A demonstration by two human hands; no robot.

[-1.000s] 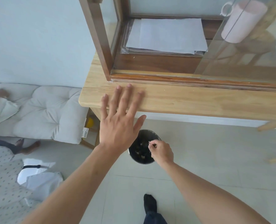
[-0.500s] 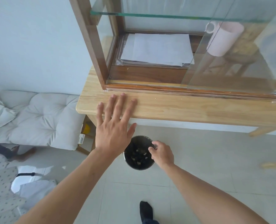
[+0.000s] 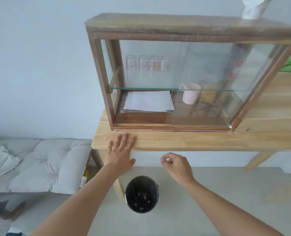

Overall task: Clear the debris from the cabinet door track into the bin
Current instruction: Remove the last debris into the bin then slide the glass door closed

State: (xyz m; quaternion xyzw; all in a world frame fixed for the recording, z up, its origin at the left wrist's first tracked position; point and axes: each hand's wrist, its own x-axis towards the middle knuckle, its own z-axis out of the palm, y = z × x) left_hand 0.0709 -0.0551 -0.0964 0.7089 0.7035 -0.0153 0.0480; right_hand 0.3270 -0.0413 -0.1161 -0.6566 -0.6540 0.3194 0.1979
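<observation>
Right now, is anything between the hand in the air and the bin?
No. The head view shows only bare floor between the right hand and the bin.

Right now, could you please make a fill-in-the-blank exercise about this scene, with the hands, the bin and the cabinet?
1. The left hand lies flat on the ____ table.
2. The black bin stands on the ____, below the table edge.
3. The right hand is half curled in the air, ____ the bin.
4. Inside the cabinet, the pink mug stands behind the ____ door.

Missing words: wooden; floor; above; glass
</observation>
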